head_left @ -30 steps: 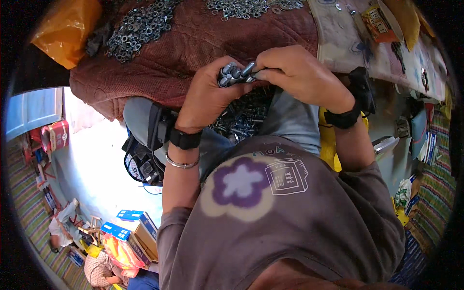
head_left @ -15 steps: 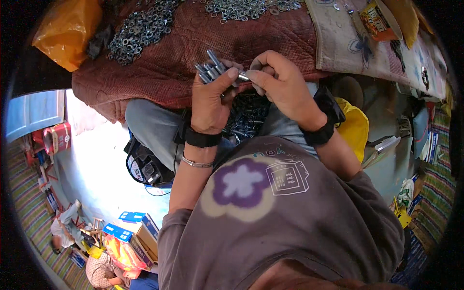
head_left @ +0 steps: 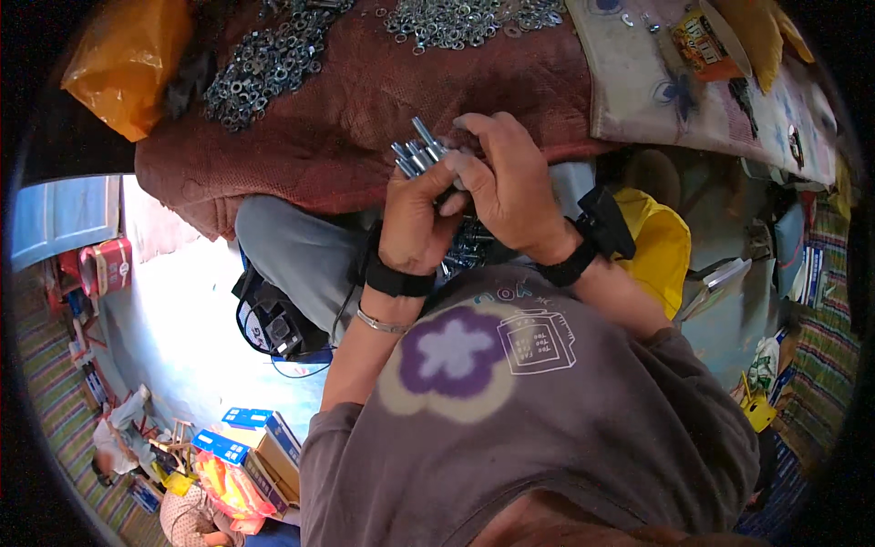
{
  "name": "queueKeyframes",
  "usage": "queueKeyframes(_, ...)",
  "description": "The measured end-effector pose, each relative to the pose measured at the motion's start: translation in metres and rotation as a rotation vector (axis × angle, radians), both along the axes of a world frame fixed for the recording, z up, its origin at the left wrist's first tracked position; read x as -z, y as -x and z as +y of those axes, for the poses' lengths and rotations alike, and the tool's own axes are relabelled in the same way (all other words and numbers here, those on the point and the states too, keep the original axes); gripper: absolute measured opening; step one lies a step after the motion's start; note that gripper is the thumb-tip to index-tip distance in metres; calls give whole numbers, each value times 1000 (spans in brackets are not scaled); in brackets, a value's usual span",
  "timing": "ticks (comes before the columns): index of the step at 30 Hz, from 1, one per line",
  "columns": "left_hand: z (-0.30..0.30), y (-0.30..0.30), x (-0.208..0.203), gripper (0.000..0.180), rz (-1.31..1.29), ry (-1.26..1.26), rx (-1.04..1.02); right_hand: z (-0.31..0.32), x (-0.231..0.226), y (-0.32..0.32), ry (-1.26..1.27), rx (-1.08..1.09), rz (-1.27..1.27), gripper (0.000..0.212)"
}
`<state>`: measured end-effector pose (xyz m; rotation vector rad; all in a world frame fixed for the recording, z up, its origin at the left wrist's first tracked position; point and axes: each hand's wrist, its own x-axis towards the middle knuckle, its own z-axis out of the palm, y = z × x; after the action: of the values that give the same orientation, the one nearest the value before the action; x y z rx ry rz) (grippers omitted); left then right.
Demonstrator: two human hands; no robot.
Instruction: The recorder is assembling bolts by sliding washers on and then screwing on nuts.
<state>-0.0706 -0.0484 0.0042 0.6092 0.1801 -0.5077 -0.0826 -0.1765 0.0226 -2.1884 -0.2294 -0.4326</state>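
Note:
My left hand (head_left: 415,214) is closed round a bundle of several silver metal bolts (head_left: 419,157). Their ends stick up past the thumb, one standing higher than the others. Right up against the bundle is my right hand (head_left: 515,187), its index finger stretched out and its thumb at the tip of the left thumb. Between its fingers no bolt shows, though the undersides of both hands are hidden. Below them, in my lap, lies a heap of dark, shiny bolts (head_left: 469,246), partly covered by the hands.
A reddish-brown quilted cloth (head_left: 365,100) covers the surface ahead, bearing a pile of nuts (head_left: 260,77) and a pile of washers (head_left: 447,23). An orange bag (head_left: 128,68) sits far left, a paper cup (head_left: 711,41) far right. Two people are at lower left, near boxes (head_left: 260,447).
Both hands have come slightly nearer to me and to the right. The right hand's pinch on a bolt has loosened, its index finger now lifted and straightened.

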Motion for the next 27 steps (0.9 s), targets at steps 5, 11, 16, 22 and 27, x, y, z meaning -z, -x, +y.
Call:
queueKeyframes(5, -1, 0, 5, 13, -30, 51, 105, 3, 6, -3, -185, -45, -6, 30)
queueKeyframes(11, -7, 4, 9, 16, -39, 65, 80, 12, 5, 4, -596, -110, 240, 36)
queueKeyframes(16, -15, 8, 2, 17, 1, 25, 22, 12, 4, 2, -668, -100, 311, 42)
queueKeyframes(22, -20, 10, -13, 9, 19, -39, -53, 15, 7, -3, -678, -85, 223, 47)
queueKeyframes(27, -10, 8, -14, 9, -65, 26, -31, 11, -11, 0, -802, -163, 391, 48)
